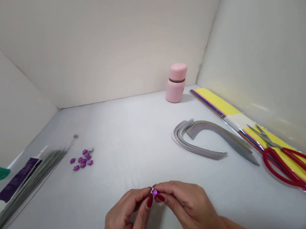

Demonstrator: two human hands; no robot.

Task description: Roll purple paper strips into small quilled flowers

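Between my fingertips is a small shiny purple paper star [155, 193] with a pale silvery edge on its left side. My left hand [130, 215] pinches it from the left with thumb and forefinger. From the right, my right hand [192, 207] grips it with closed fingertips, so part of the star is hidden. Both hands hover low over the white table [127, 137]. Off to the left lies a loose cluster of small purple stars [83, 161], with a silvery piece [90, 150] at its upper edge.
Left: a bundle of thin wires [32, 184] and a purple-and-white glue tube [20, 181]. Right: curved bundles of silvery paper strips [196, 149], and red-handled scissors [284, 172] on a yellow-topped pack of coloured paper [220, 103]. A pink flask [175, 89] stands by the back wall.
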